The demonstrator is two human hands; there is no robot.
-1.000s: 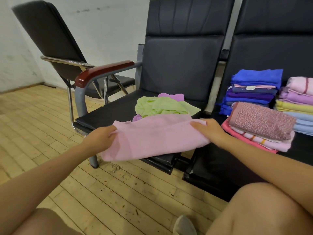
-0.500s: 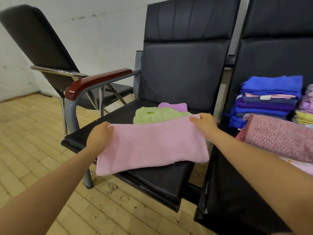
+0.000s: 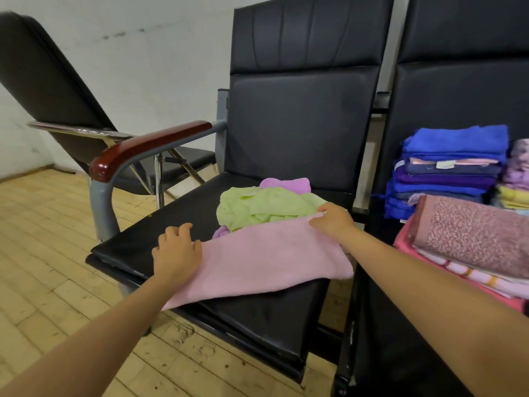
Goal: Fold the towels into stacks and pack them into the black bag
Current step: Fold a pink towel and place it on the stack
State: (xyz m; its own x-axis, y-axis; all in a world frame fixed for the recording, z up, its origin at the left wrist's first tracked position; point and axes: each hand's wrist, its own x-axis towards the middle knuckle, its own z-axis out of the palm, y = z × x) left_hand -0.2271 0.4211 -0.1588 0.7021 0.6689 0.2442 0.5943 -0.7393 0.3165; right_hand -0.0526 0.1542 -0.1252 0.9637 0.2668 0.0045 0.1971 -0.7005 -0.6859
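Folding step is in hand: the pink towel [image 3: 266, 259] is lying flat across the front of the black chair seat [image 3: 137, 250], its near-left corner hanging a little over the seat edge. The left hand [image 3: 177, 250] is resting on the towel's left end, fingers [image 3: 183, 229] loosely spread and pressing down rather than curled round anything. The right hand [image 3: 333, 219] is pinching the far right corner of the pink towel, fingers holding the cloth edge just beside the crumpled green towel [image 3: 266, 206]. A purple towel [image 3: 289, 184] is peeking out behind the green one, both unfolded, so several pieces are waiting. On the next seat to the right, the folded stacks are sitting: a blue and purple stack [image 3: 449, 167] at the back, a speckled pink towel [image 3: 469, 233] on a nearer stack. No black bag is showing in this view, so packing looks a long way off. Judging from the layout, the next move calls for bringing one end of the pink towel over onto the other, edges matched, then smoothing it; the overhanging corner could slip off the seat if pulled carelessly.
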